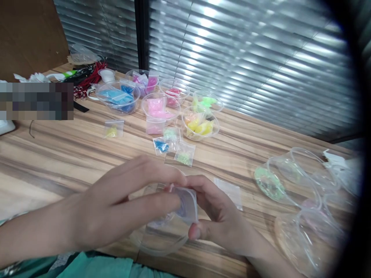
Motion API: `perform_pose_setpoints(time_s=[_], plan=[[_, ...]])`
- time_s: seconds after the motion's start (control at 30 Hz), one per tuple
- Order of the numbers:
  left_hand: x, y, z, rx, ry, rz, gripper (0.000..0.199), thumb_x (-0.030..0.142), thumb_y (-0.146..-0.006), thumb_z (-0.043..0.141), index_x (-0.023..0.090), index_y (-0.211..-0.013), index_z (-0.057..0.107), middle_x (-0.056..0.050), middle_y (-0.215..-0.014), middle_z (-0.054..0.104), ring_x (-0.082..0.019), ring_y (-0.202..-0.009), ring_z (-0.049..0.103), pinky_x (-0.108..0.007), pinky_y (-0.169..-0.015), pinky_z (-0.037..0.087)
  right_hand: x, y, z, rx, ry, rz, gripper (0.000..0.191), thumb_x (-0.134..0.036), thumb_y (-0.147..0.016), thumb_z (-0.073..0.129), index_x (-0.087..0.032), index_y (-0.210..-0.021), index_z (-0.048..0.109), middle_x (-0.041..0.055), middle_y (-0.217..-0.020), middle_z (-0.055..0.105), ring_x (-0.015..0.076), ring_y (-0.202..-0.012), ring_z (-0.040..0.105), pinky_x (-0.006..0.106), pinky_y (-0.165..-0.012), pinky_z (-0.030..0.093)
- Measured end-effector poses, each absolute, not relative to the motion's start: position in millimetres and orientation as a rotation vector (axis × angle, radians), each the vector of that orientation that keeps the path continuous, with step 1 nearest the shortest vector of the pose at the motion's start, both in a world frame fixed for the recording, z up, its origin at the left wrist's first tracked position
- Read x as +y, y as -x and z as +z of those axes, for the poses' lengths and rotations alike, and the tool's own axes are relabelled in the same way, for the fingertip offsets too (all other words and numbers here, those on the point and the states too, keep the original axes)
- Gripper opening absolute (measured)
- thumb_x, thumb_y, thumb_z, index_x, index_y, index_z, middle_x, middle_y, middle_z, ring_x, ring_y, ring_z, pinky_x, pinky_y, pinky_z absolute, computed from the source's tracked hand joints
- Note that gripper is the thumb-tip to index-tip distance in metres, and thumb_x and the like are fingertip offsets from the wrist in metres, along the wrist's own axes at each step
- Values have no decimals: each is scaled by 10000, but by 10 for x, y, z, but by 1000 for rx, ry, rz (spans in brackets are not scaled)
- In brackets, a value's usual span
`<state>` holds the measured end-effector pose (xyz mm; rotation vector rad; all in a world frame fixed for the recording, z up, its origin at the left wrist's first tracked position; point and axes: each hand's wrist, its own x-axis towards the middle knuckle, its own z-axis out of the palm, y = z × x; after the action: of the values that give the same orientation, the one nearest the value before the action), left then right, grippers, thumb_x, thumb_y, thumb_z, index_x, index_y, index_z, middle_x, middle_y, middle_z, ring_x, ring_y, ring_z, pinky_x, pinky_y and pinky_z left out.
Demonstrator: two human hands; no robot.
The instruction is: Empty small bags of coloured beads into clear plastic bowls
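Both hands are closed on a small clear zip bag (189,208) with something pale purple inside. My left hand (130,197) reaches across from the left, its thumb lying over the front of the bag and its fingers along the top. On the other side, my right hand (217,212) grips the bag's right edge between thumb and bent fingers. Beneath them a clear round tub (162,253) stands on the table, partly hidden by my left hand; its contents are hard to make out. A flat clear zip bag (230,193) lies just behind my right hand.
Clear tubs with blue bags (118,96), pink bags (156,106) and yellow bags (199,127) stand along the back. Small filled bags (184,154) lie before them. Several clear tubs (298,231) crowd the right. Red and black cords (89,77) lie far left.
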<state>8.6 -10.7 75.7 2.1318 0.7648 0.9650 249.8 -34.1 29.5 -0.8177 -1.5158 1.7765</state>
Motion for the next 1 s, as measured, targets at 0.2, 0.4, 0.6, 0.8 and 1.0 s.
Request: perform_pose_setpoints(time_s=[0.2,0.4,0.6,0.8,1.0], plan=[[147,-138,945,448,-2808,627,282,140,-1045,422,189,-1064,699,-75,-1224,679,-191,-1289,527,-314,-1085,468,-322,-2476,251,-1576,854,1629,529,-302,-810,828,-353,-1291,612,39,-1280,625,246,-1224,587,397,-1046,480],[312,-130,1021,391,-2768,381,267,169,-1036,460,230,-1117,707,-76,-1351,609,-209,-1331,501,-346,-1114,442,-262,-2492,229,-1591,788,1622,466,-292,-853,789,-367,-1275,605,18,-1285,620,227,-1222,584,417,-1105,437],[436,-31,1012,401,-2559,298,262,303,-1041,495,301,-1229,678,-45,-1428,528,-186,-1289,554,-299,-1075,471,-269,-2518,265,-1579,798,1587,434,-338,-885,755,-341,-1287,591,44,-1305,611,231,-1233,584,431,-1100,448],[494,48,952,489,-2576,454,207,234,-1029,510,290,-1140,675,-40,-1345,569,-191,-1273,568,-258,-1043,477,-276,-2548,255,-1559,810,1575,437,-350,-884,755,-343,-1289,590,41,-1264,629,228,-1210,599,425,-1097,445],[439,-27,839,357,-2485,480,141,145,-999,553,202,-1061,666,-71,-1231,616,-165,-1167,619,-276,-1015,511,-290,-2521,242,-1664,848,1553,467,-300,-859,777,-341,-1283,583,41,-1289,613,230,-1209,586,422,-1084,455]])
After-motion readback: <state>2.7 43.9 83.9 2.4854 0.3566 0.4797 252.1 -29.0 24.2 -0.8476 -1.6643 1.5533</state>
